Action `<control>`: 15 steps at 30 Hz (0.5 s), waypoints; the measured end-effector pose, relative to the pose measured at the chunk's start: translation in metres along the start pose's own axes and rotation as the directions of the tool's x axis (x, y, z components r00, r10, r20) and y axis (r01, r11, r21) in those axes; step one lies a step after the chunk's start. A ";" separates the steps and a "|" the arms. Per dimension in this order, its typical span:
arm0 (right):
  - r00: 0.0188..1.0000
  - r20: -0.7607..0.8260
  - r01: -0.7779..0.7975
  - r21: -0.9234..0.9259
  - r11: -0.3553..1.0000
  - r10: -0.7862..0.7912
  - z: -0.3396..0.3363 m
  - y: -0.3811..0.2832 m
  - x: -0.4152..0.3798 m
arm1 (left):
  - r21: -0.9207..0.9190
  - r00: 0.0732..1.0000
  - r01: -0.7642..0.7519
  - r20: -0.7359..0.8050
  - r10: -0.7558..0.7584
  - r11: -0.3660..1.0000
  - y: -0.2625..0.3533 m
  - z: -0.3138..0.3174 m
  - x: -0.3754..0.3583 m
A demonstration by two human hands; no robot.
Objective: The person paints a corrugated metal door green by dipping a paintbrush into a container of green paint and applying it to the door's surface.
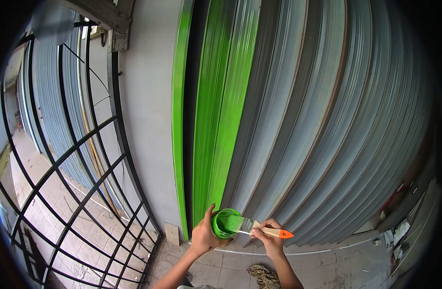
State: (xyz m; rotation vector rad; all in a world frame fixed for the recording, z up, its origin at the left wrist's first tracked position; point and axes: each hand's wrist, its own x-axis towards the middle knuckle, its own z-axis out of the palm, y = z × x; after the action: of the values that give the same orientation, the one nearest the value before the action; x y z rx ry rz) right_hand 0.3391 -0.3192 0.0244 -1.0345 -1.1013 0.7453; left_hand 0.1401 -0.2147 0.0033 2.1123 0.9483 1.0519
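Note:
My left hand is closed around the side of a small paint pot, tilted so its green inside faces me. In my right hand is a paintbrush with a pale wooden handle and an orange tip, gripped near the metal band. Its green-coated bristles reach into the mouth of the pot. Behind both hands stands a grey corrugated metal shutter. The folds at its left side carry bright green paint, thinner and streaky toward the top.
A black metal grille stands at the left, beside a pale wall. On the tiled floor a shaggy brown cloth or mop head lies below my right hand. Scraps of debris lie at the far right.

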 end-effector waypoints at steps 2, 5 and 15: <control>0.999 -0.033 0.010 -0.065 0.998 -0.012 0.014 -0.016 0.013 | -0.006 0.999 -0.030 0.010 0.030 1.000 -0.009 -0.007 0.015; 0.996 -0.002 0.083 -0.174 0.981 -0.085 0.028 -0.025 0.044 | -0.019 0.997 -0.080 0.017 0.080 0.997 -0.028 -0.023 0.043; 0.994 0.006 0.105 -0.301 0.948 -0.108 0.116 -0.064 0.152 | -0.069 0.975 -0.211 0.049 0.215 0.975 -0.073 -0.084 0.137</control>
State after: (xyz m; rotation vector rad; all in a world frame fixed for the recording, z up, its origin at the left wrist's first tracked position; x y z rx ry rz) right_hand 0.2751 -0.1749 0.1492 -1.2221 -1.2774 0.4926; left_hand 0.1049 -0.0480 0.0487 2.2143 0.6630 1.1049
